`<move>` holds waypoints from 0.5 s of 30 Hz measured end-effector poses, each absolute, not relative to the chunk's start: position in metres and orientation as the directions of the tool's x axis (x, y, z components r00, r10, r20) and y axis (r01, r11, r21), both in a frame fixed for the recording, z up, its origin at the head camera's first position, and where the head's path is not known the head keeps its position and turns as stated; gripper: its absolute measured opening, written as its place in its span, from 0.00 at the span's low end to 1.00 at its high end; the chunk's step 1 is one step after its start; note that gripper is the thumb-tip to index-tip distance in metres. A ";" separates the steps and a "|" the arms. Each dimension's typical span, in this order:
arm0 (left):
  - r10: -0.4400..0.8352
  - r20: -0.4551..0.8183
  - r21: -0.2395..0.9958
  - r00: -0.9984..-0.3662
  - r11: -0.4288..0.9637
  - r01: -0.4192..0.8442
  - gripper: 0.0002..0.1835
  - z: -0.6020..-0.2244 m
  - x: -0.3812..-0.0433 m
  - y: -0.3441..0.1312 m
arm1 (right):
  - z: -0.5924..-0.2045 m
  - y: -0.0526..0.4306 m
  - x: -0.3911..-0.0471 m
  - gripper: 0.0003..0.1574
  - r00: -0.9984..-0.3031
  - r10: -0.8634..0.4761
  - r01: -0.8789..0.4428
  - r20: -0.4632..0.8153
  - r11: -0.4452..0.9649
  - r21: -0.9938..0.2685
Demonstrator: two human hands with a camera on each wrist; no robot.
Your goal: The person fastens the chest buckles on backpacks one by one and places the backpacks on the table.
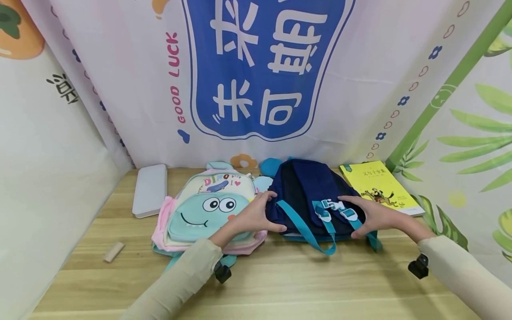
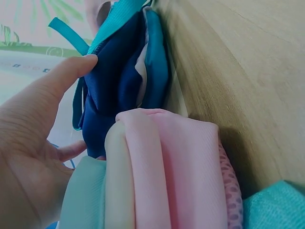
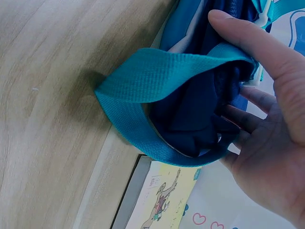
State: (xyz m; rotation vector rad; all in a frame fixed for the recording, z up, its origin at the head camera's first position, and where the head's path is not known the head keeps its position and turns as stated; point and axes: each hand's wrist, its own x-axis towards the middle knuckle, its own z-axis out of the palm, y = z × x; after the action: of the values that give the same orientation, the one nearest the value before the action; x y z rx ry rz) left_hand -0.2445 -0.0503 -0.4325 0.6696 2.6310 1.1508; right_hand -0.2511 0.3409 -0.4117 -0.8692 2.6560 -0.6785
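A navy backpack (image 1: 296, 191) with turquoise straps and white buckles lies on the table. My left hand (image 1: 256, 213) holds its left side, the thumb near the front edge and the fingers farther back. On the opposite side my right hand (image 1: 370, 215) grips the bag beside a buckled strap. In the right wrist view a turquoise strap (image 3: 143, 76) loops out beside that hand (image 3: 271, 100). Left of the navy bag lies a pink and mint dinosaur backpack (image 1: 192, 218), close under my left wrist. Its pink side (image 2: 176, 167) partly covers the left hand (image 2: 38, 133) in the left wrist view.
A yellow book (image 1: 380, 186) lies right of the navy backpack, near the curtain. Toward the table's left edge are a white flat case (image 1: 150, 190) and a small wooden block (image 1: 114, 252). A printed curtain (image 1: 144, 111) hangs behind the wooden table (image 1: 132, 284).
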 end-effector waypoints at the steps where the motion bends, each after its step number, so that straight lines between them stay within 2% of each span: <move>1: 0.476 0.002 0.729 -0.879 0.601 0.327 0.53 -0.432 -0.245 -0.050 | -0.411 0.341 -0.252 0.68 -0.785 -0.610 -0.487 -0.104 0.712 -0.506; 15: 0.480 -0.042 0.664 -0.876 0.669 0.334 0.54 -0.429 -0.244 -0.045 | -0.406 0.339 -0.251 0.67 -0.777 -0.613 -0.477 -0.142 0.722 -0.502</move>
State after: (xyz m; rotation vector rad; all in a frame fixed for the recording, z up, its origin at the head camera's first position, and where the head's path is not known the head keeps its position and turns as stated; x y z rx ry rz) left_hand -0.2441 -0.0452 -0.4289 0.6607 2.6700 0.9994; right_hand -0.2506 0.3387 -0.4055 -0.8551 2.6286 -0.6457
